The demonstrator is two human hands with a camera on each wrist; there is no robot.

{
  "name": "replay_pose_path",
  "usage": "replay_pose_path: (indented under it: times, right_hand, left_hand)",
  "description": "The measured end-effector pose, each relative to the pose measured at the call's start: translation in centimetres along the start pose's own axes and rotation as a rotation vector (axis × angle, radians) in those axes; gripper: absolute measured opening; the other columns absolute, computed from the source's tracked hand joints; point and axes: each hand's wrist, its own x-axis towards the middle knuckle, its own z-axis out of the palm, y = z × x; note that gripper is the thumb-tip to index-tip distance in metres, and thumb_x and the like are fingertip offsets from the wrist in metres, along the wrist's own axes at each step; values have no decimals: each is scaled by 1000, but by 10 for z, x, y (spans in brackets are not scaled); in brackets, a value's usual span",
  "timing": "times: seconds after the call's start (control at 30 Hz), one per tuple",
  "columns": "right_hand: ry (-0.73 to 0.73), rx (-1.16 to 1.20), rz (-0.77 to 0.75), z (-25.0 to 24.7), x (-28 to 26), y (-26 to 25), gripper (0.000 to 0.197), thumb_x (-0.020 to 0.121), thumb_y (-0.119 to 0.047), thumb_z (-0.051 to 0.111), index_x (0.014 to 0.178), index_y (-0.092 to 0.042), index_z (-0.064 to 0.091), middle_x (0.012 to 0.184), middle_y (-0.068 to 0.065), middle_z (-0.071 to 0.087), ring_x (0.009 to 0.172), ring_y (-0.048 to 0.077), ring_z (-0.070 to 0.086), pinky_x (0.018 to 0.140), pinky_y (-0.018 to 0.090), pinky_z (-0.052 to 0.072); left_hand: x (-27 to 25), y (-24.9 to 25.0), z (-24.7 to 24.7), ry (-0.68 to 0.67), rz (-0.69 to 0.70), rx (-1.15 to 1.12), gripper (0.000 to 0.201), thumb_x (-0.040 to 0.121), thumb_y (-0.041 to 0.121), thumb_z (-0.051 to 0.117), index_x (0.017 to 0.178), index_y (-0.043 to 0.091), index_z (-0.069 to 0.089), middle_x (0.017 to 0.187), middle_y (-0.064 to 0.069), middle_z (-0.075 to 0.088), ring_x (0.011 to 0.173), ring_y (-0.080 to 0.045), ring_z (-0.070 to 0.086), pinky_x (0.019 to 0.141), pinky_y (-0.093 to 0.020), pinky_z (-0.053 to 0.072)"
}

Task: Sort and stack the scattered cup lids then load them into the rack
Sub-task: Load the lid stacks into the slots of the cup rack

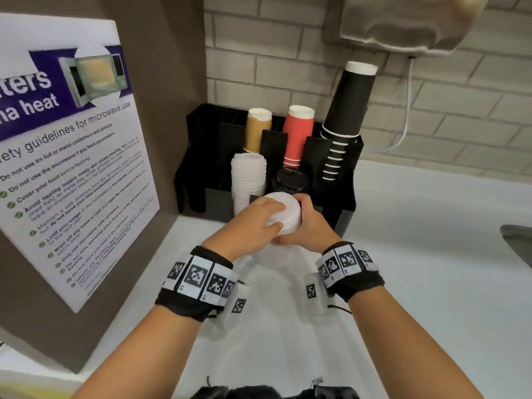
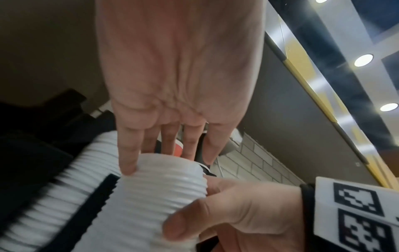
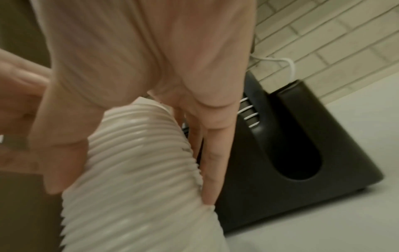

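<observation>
place: workplace break-room kitchen | cues: microwave safety poster, cup rack, tiled wall

from my remote seat: a microwave safety poster leans against the brown panel left of the hands; beyond them stand tan cups, red cups and black cups, a white cable trailing down the brick wall behind.

The white lid stack's lower end is hidden behind both hands
</observation>
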Motion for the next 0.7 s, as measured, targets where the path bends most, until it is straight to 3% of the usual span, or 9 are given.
replay_pose_path:
  times: [0.07, 0.13, 0.23, 0.3, 0.4, 0.53, 0.63, 0.7]
  right_hand:
    - [35, -13, 14, -7, -4, 7, 93, 57, -23, 92, 126, -26, 31, 102, -19, 49, 90, -4, 52, 61, 0, 42]
    - [41, -39, 27, -12, -8, 10, 96, 57, -23, 92, 131, -22, 30, 107, -12, 51, 94, 2, 54, 64, 5, 44]
    - [-10, -84, 46, -22, -12, 7, 106, 58, -24, 91, 138, -19, 23, 121, 0, 52, 110, 18, 55, 86, 24, 49]
    - [-26, -94, 33, -34, -12, -1, 115, 56, -26, 92, 144, -21, 18, 127, 4, 50, 115, 20, 53, 97, 35, 47]
    - [-29, -139, -38, -53, -7, -16, 108, 59, -34, 90, 144, -27, 24, 130, 2, 42, 116, 13, 43, 93, 27, 41]
    - [-98, -310, -97, -59, 6, -35, 87, 66, -46, 82, 139, -32, 36, 129, 1, 43, 117, 15, 43, 92, 25, 36]
    - [-178, -435, -72, -52, 16, -41, 91, 65, -49, 82, 140, -32, 33, 134, 3, 41, 121, 19, 43, 96, 29, 39]
    - [-201, -496, -60, -46, 19, -42, 91, 64, -48, 82, 139, -33, 33, 133, 2, 41, 117, 19, 43, 93, 30, 42]
  left_hand:
    - [5, 4, 6, -8, 33, -20, 44, 97, 14, 54, 141, 12, 46, 147, -6, 39, 135, -20, 38, 113, -26, 26]
    - [8, 7, 10, -7, 55, -46, 42, 98, 12, 53, 140, 12, 48, 146, -5, 41, 134, -18, 38, 111, -23, 26]
    - [7, 5, 11, 45, 92, -127, 38, 97, 8, 53, 135, 14, 53, 142, -2, 45, 131, -13, 40, 105, -15, 26]
    - [3, -1, 7, 131, 109, -230, 36, 97, 7, 53, 131, 18, 55, 138, 2, 48, 128, -9, 42, 104, -15, 30]
    - [-8, -16, -1, 277, 55, -417, 33, 97, 6, 53, 120, 29, 56, 129, 7, 52, 122, -6, 46, 99, -15, 35]
    - [-21, -33, -2, 341, -62, -576, 29, 98, 9, 53, 115, 31, 61, 130, -4, 58, 122, -18, 53, 105, -34, 42]
    - [-30, -38, 0, 338, -83, -609, 29, 97, 11, 55, 111, 35, 61, 129, 0, 58, 118, -14, 56, 96, -22, 43]
    - [-33, -39, 2, 341, -83, -607, 28, 96, 11, 56, 111, 35, 62, 128, 2, 58, 116, -11, 56, 96, -21, 42]
